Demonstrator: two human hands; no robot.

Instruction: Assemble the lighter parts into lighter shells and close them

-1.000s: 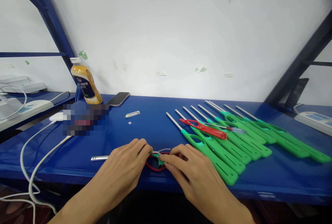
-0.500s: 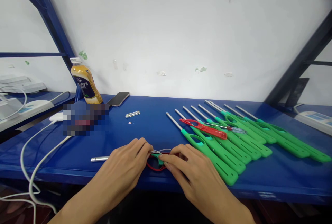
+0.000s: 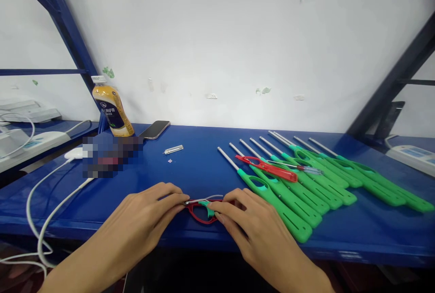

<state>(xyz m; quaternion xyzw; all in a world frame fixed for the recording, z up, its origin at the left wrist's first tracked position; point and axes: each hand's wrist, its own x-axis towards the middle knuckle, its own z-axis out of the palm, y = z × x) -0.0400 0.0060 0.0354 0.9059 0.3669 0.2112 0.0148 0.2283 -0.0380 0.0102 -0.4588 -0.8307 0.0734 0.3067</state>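
Blue table (image 3: 193, 170), white wall; one bottle (image 3: 113, 109), one phone (image 3: 156, 129). Near the front edge, left hand (image 3: 146, 211) pinches the left end of one red casing (image 3: 200, 219), lying left-to-right; right hand (image 3: 254, 220) pinches its green trigger (image 3: 210, 212). Rightward: nine green lighters (image 3: 282, 209), one red shell (image 3: 277, 170), one screwdriver (image 3: 311, 170).

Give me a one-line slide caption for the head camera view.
Two bare hands work on a red lighter shell beside green-handled lighters on a blue table.
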